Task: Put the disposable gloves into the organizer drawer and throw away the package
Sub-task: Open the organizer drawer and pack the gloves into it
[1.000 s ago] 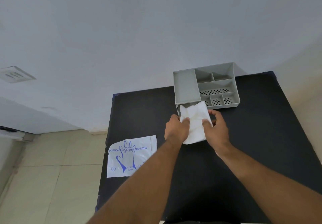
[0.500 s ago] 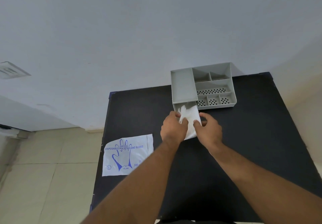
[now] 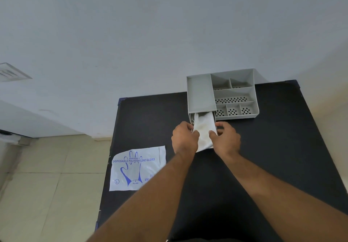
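Black table against pale wall; beige tiled floor left; vent on wall.

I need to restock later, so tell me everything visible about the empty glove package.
The glove package is a flat, white, thin plastic bag printed in blue with a hand outline and "DISPOSABLE POLYETHYLENE GLOVES". It lies face up on the black table, its left part overhanging the table's left edge. Nothing touches it but the table.

Organizer at far side of worktop, against the wall.
Drawer pulled out in front, gloves partly inside; package at near left edge.
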